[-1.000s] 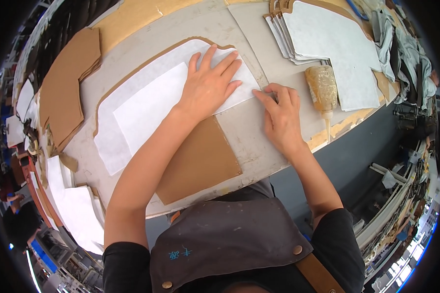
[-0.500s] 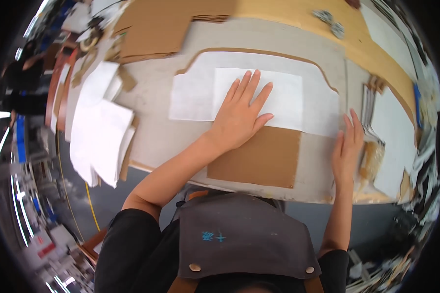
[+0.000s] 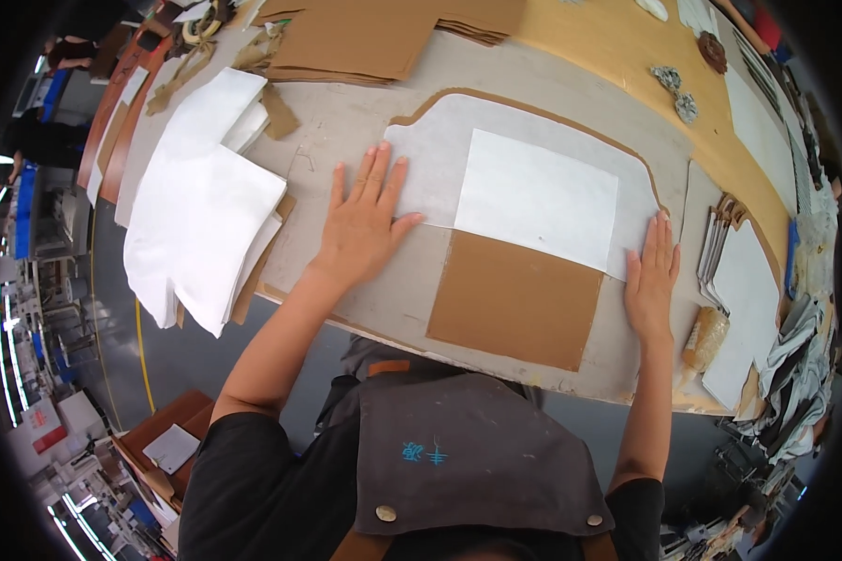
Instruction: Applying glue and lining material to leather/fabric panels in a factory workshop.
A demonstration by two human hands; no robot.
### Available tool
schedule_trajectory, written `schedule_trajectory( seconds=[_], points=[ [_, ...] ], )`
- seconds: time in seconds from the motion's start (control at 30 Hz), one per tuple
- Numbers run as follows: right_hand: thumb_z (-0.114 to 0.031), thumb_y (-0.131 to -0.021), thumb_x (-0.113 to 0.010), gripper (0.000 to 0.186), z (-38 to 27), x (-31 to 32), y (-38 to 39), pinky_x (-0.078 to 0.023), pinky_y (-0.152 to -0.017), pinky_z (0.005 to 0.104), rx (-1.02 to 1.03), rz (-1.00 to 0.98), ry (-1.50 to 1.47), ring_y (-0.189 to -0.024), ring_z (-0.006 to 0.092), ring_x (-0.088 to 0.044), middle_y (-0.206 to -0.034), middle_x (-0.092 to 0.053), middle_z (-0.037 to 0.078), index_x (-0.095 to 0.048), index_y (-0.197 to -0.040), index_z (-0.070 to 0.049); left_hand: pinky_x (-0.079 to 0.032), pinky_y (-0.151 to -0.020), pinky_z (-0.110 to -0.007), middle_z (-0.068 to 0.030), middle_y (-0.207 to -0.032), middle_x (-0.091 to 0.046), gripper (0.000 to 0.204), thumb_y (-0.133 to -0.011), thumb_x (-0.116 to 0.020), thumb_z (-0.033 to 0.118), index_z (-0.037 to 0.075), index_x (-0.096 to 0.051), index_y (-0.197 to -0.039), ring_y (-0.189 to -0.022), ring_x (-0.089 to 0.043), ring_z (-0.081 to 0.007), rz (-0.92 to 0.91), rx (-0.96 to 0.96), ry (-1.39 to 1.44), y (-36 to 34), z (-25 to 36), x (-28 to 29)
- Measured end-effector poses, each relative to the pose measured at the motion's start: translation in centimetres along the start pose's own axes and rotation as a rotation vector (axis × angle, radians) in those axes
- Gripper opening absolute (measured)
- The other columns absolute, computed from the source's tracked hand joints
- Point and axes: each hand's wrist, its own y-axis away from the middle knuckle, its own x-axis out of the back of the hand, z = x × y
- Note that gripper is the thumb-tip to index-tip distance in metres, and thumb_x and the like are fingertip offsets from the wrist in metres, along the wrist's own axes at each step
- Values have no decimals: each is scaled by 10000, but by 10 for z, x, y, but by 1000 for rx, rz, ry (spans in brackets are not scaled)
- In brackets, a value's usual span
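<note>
A brown sheet panel lies flat before me, its upper part covered with pale grey-white lining (image 3: 423, 178) that leaves a thin brown rim along the shaped far edge. On the lining sits a smooth white rectangle (image 3: 538, 196). From its near side a brown rectangular section (image 3: 515, 299) extends toward me. My left hand (image 3: 360, 217) rests palm down, fingers spread, at the lining's left edge. At the right edge is my right hand (image 3: 653, 280), fingers stretched out and fingertips by the panel's corner. Neither hand grips anything.
White sheets (image 3: 201, 192) are stacked at the left. Brown panels (image 3: 346, 42) lie at the far left of the table. On the right are thin metal rods (image 3: 714, 257), a tape-wrapped yellowish piece (image 3: 704, 338) and a white sheet (image 3: 748, 299). Crumpled silvery lumps (image 3: 675, 92) lie farther back.
My left hand has left the white rectangle and moved left to the lining's edge. My right hand's fingertips are now closer to the panel's right corner. The view has shifted and turned slightly.
</note>
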Motion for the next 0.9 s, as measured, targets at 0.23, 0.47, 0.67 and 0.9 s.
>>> schedule_trajectory(
  seconds=[0.23, 0.47, 0.67, 0.9],
  points=[
    [-261, -987, -329, 537, 1, 7, -6, -32, -1140, 459, -33, 153, 45, -1431, 270, -104, -1539, -170, 108, -206, -1458, -33, -216, -1073, -499, -142, -1436, -367, 560, -869, -602, 266, 37, -429, -1350, -1344, -299, -323, 206, 23, 4, -23, 0, 9],
    [-239, -970, -384, 489, -33, 15, -32, -67, -1134, 469, 69, 119, -99, -1422, 308, -124, -1530, -201, 106, -325, -1413, -40, -360, -896, -406, -35, -1190, -556, 270, -792, -671, 103, 87, -653, -1061, -1096, -466, -260, 361, -232, 213, -84, 30, -7],
    [-190, -941, -457, 426, -47, 14, -43, -126, -1123, 470, 158, 174, -184, -1395, 338, -191, -1492, -281, 126, -440, -1343, -50, -346, -911, -418, -38, -1227, -546, 211, -763, -706, 113, 112, -669, -971, -1140, -449, -261, 343, -238, 202, -90, 34, -8],
    [-140, -831, -635, 486, -51, 15, -72, -243, -1081, 434, 240, 197, -504, -1328, 326, -315, -1392, -416, 119, -491, -1290, -70, -474, -793, -346, -69, -1084, -629, 145, -752, -711, 23, 63, -625, -861, -988, -581, -245, 336, -249, 594, -79, 45, 16]
  ],
)
